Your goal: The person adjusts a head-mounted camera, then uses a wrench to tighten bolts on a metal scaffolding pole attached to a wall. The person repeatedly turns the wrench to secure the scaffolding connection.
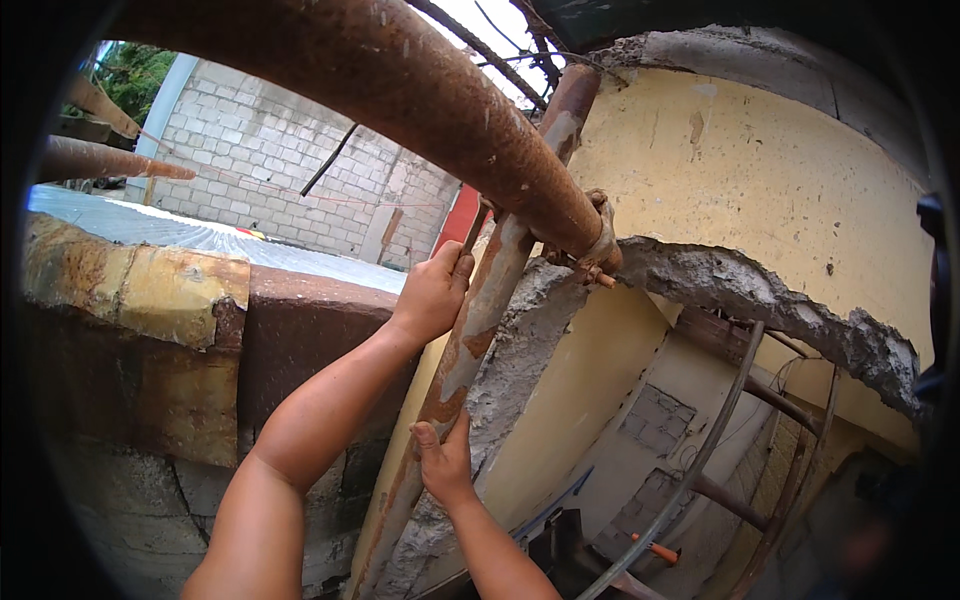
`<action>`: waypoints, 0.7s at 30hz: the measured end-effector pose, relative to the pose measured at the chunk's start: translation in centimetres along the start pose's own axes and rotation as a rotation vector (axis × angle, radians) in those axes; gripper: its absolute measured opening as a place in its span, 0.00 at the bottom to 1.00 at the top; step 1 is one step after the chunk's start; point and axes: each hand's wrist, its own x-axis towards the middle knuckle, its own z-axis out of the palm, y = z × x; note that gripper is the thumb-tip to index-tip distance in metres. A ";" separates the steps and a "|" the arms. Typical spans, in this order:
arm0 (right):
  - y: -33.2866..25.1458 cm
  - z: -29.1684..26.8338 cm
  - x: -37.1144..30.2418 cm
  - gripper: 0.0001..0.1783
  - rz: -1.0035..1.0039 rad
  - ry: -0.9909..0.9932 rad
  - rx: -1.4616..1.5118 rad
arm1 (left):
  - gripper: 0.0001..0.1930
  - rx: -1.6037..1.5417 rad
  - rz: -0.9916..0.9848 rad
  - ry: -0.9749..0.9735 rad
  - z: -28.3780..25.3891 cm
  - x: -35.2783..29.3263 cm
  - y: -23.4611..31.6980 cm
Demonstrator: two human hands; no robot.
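Observation:
My left hand (434,292) is closed around a short, rusty metal bar (476,228). The bar's upper end reaches the joint where two scaffold pipes cross. Lower down, my right hand (447,464) grips the slanting upright pipe (488,290), thumb on the near side and fingers partly hidden behind it. This pipe is rusty with grey patches. A thick rusty pipe (420,85) crosses it from the upper left. Near that pipe's end sits a scaffold clamp (604,235) with a bolt (600,276) sticking out.
Broken concrete edges (760,300) jut from the yellow wall (740,150) at right. Below stand a curved metal tube (690,480) and a ladder-like frame (735,500), near an orange-handled tool (657,548). Rusty sheet metal (180,295) covers a ledge at left; a block wall (270,150) rises beyond.

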 end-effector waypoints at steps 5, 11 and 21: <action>1.1 -1.0 -0.2 0.35 -0.043 0.053 -0.056 | 0.13 -0.104 -0.026 -0.111 -0.6 0.7 1.5; 0.6 0.6 0.2 0.35 0.000 0.027 -0.003 | 0.14 -0.298 -0.377 -0.136 -3.3 0.4 -0.2; 0.9 0.4 0.0 0.33 -0.012 0.045 0.020 | 0.18 0.478 -0.114 -0.454 -13.6 4.6 7.4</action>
